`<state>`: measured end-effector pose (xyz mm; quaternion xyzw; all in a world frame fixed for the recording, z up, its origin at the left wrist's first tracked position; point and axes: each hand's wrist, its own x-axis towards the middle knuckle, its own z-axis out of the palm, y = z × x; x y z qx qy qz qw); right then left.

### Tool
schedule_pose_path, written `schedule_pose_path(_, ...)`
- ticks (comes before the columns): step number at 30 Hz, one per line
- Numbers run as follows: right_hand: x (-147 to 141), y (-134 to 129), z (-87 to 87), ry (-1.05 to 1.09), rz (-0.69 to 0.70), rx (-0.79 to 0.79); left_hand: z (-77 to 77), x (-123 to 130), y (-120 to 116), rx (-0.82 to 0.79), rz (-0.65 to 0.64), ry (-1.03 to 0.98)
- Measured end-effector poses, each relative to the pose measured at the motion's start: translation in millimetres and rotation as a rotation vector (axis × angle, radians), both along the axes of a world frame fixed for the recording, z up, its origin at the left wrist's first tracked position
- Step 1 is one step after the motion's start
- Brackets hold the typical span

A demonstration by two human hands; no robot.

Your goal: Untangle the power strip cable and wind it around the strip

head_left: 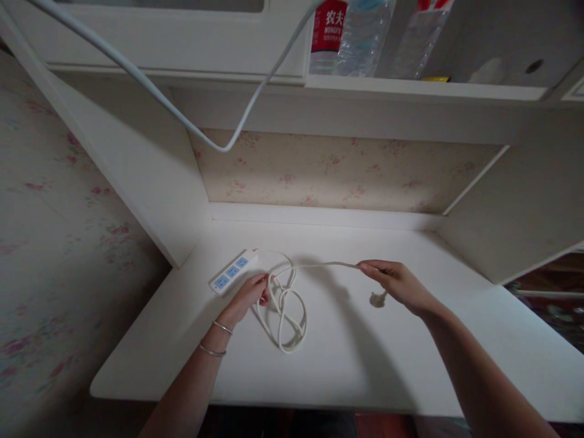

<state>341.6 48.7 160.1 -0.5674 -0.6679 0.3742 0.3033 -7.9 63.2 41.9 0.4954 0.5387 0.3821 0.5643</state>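
Note:
A white power strip (232, 271) with three blue sockets lies on the left part of the white desk (328, 377). Its pale cord (305, 316) forms loose, crossing loops to the right of the strip. My left hand (250, 294) is closed on the cord at the left edge of these loops. From there a length of cord runs to the right, where my right hand (390, 280) pinches it between thumb and fingers. Just below my right hand hangs the cord's plug (378, 299).
A grey-white cable (223, 148) droops across the upper left, in front of the cabinet. The shelf (424, 88) above the desk holds plastic bottles (365, 36). Side panels (137, 164) bound the desk, and flowered wallpaper (319, 173) covers the back.

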Motion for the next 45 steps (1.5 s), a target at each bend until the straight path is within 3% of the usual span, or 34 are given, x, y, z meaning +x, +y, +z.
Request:
schedule_pose_path(6,-1,-5,9.9,0.109,0.193,-0.063,6.5,-3,1,0.023,-0.102,0.043)
schedule_pose_path(15,-20,2,15.9,0.045,0.41,-0.093,10.9,2,11,0.276,-0.212,0.179)
schedule_pose_path(23,-67,12,-2.5,-0.069,0.382,-0.076,18.4,22,17,0.316,-0.275,0.19)
schedule_pose_path(28,-97,24,-17.9,-0.153,0.53,0.101,33.3,40,16,0.45,-0.332,0.265)
schedule_pose_path(30,-104,28,-23.9,-0.171,0.558,0.101,37.5,46,16,0.503,-0.354,0.289)
schedule_pose_path(36,-103,28,-32.2,0.051,0.367,-0.165,43.7,54,19,0.561,-0.382,0.342)
schedule_pose_path(45,-111,27,-46.5,0.136,-0.012,-0.123,55.0,56,12,0.544,-0.416,0.378)
